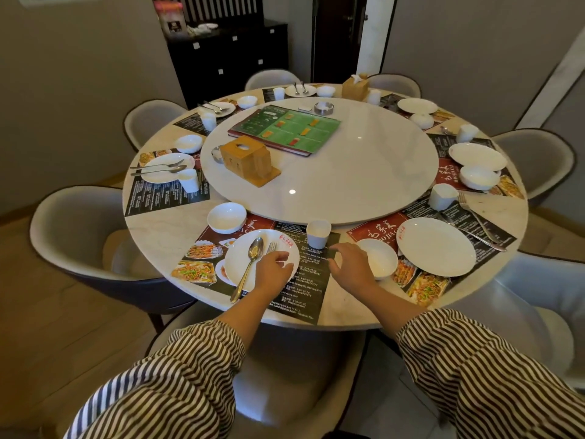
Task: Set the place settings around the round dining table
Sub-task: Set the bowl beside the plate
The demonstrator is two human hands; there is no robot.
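Round marble table [152, 228] with raised round turntable [364, 172]. Left hand [273, 267] curls over glossy white plate [240, 264], gripping the fork [271, 247] beside a metal spoon [250, 264]. Right hand [349, 264] is loose, fingers spread, hovering by a small white bowl [381, 258]. Printed paper mat [304, 286] under the plate, text unreadable. White cup [318, 233] behind it.
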